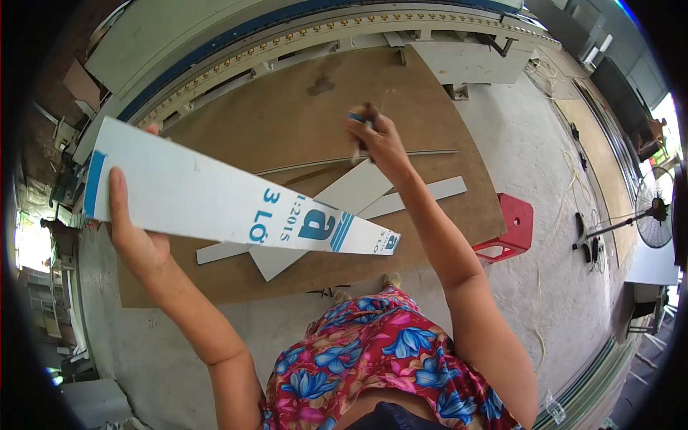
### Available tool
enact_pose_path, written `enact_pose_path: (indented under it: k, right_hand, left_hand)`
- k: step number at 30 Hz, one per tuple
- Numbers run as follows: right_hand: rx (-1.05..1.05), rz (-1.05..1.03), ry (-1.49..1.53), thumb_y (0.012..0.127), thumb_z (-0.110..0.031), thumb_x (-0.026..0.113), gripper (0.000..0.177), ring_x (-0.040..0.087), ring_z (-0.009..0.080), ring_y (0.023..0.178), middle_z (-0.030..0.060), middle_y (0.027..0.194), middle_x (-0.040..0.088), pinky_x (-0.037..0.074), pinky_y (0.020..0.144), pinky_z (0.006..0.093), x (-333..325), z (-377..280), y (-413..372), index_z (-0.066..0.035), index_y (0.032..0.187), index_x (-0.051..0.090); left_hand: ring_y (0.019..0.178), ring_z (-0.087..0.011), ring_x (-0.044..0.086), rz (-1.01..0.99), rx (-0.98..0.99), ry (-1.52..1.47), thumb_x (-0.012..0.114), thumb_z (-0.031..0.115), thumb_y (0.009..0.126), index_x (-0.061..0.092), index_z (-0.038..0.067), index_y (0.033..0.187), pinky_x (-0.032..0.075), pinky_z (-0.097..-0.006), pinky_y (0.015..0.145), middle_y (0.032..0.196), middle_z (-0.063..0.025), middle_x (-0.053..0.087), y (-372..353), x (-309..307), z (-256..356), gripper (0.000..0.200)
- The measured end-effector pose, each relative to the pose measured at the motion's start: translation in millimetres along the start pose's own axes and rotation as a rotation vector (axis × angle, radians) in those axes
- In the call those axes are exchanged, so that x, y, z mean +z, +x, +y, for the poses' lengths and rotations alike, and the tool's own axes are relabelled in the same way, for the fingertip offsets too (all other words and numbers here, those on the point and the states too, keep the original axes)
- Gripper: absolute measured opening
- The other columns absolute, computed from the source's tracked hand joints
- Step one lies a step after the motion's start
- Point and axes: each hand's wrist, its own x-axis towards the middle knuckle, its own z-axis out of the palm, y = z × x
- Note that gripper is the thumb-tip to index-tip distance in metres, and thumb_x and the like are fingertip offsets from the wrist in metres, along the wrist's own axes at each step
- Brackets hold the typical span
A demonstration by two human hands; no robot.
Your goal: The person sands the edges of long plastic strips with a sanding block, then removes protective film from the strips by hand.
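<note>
My left hand (140,240) grips the near end of a long white strip (190,186) printed with blue letters, a blue patch on its end edge. The strip is raised above the brown board and points away to the right. My right hand (383,143) is closed around a small object (367,115) with a dark end, blurred and too small to name. Beneath the raised strip, a wide white panel (358,188) lies across a narrower white strip (430,198) on the brown board (236,147). Behind them lies a thin strip (430,152).
A long machine (287,54) with a row of brass-coloured fittings runs along the far side of the brown board. At right, a red stool (517,222) stands by the board's corner and a fan (653,208) farther out. Cables (541,301) lie on the concrete floor.
</note>
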Motion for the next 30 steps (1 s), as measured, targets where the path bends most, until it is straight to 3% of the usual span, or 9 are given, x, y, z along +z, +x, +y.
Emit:
enact_pose_path:
  k: [5, 10, 17, 20, 21, 24, 27, 29, 30]
  right_hand:
    - [0.468, 0.262, -0.246, 0.08, -0.015, 0.057, 0.014, 0.039, 0.0101, 0.035, 0.0009, 0.049, 0.045, 0.029, 0.032, 0.027, -130.0, 163.2, -34.5, -0.006, 0.072, 0.05]
    - [0.726, 0.462, -0.328, 0.07, -0.013, 0.064, 0.014, 0.046, 0.0122, 0.042, 0.0023, 0.055, 0.051, 0.037, 0.038, 0.0281, -165.6, 230.9, -61.1, -0.006, 0.066, 0.054]
    - [0.595, 0.478, -0.338, 0.069, -0.023, 0.07, 0.022, 0.047, 0.0107, 0.051, 0.0007, 0.059, 0.052, 0.036, 0.047, 0.0275, -170.2, 250.4, -31.6, -0.005, 0.064, 0.059]
    - [0.648, 0.46, -0.241, 0.07, -0.026, 0.07, 0.025, 0.047, 0.0119, 0.054, 0.0011, 0.06, 0.051, 0.038, 0.05, 0.0289, -173.5, 244.8, -19.1, -0.004, 0.067, 0.061]
    - [0.603, 0.445, -0.333, 0.071, -0.031, 0.069, 0.028, 0.056, 0.0155, 0.062, 0.0049, 0.066, 0.059, 0.043, 0.056, 0.0315, -185.9, 262.0, -17.1, -0.003, 0.074, 0.066]
    - [0.583, 0.573, -0.586, 0.07, -0.029, 0.067, 0.025, 0.064, 0.0186, 0.075, 0.012, 0.077, 0.068, 0.048, 0.063, 0.0328, -209.4, 305.4, -14.8, -0.004, 0.075, 0.069]
    - [0.585, 0.315, -1.229, 0.069, -0.025, 0.064, 0.021, 0.068, 0.0199, 0.075, 0.016, 0.081, 0.069, 0.05, 0.064, 0.0331, -211.3, 292.4, -28.9, -0.005, 0.073, 0.07]
    - [0.594, 0.33, -1.014, 0.068, -0.023, 0.062, 0.019, 0.065, 0.0177, 0.064, 0.0145, 0.07, 0.067, 0.049, 0.059, 0.0328, -224.2, 295.6, -49.1, -0.005, 0.068, 0.069]
    - [0.595, 0.334, -0.907, 0.068, -0.022, 0.061, 0.019, 0.064, 0.0166, 0.058, 0.0137, 0.065, 0.066, 0.049, 0.057, 0.0327, -225.4, 294.4, -60.7, -0.005, 0.066, 0.068]
  left_hand:
    - [0.116, -0.0277, 0.053, 0.127, -0.015, 0.009, 0.037, 0.032, 0.097, 0.033, -0.005, 0.137, 0.042, -0.0375, 0.098, 0.128, -0.0257, 0.05, -7.0, -11.5, 15.3, 0.054]
    - [0.115, -0.0297, 0.053, 0.208, 0.019, 0.078, 0.035, 0.033, 0.097, 0.03, -0.002, 0.14, 0.044, -0.0389, 0.097, 0.13, -0.0266, 0.048, -11.6, 2.9, 28.5, 0.055]
    - [0.113, -0.0297, 0.055, 0.336, 0.032, 0.168, 0.037, 0.034, 0.096, 0.028, -0.002, 0.141, 0.047, -0.0398, 0.094, 0.13, -0.0274, 0.047, -16.1, 9.4, 49.7, 0.058]
    - [0.116, -0.0289, 0.052, 0.298, 0.024, 0.157, 0.036, 0.033, 0.097, 0.028, -0.004, 0.14, 0.047, -0.0394, 0.094, 0.135, -0.0261, 0.042, -14.5, -1.4, 51.9, 0.057]
    - [0.116, -0.0291, 0.052, 0.312, 0.035, 0.173, 0.036, 0.033, 0.097, 0.028, -0.004, 0.14, 0.047, -0.0394, 0.094, 0.135, -0.0261, 0.042, -14.0, 0.0, 52.5, 0.057]
    - [0.118, -0.0305, 0.051, 0.337, 0.06, 0.223, 0.035, 0.033, 0.097, 0.027, -0.004, 0.14, 0.046, -0.04, 0.096, 0.136, -0.0263, 0.041, -11.0, 4.2, 55.4, 0.057]
    - [0.12, -0.0325, 0.049, 0.347, 0.067, 0.287, 0.035, 0.034, 0.096, 0.027, -0.003, 0.14, 0.045, -0.0411, 0.097, 0.134, -0.0273, 0.042, -6.6, 9.3, 56.3, 0.058]
    - [0.118, -0.033, 0.052, 0.383, 0.078, 0.335, 0.035, 0.034, 0.095, 0.027, -0.003, 0.14, 0.05, -0.0403, 0.092, 0.132, -0.0288, 0.044, -2.0, 24.8, 55.4, 0.059]
    - [0.12, -0.0338, 0.05, 0.304, 0.083, 0.295, 0.035, 0.034, 0.095, 0.026, -0.003, 0.141, 0.048, -0.0411, 0.093, 0.133, -0.0288, 0.043, 0.7, 26.5, 55.3, 0.059]
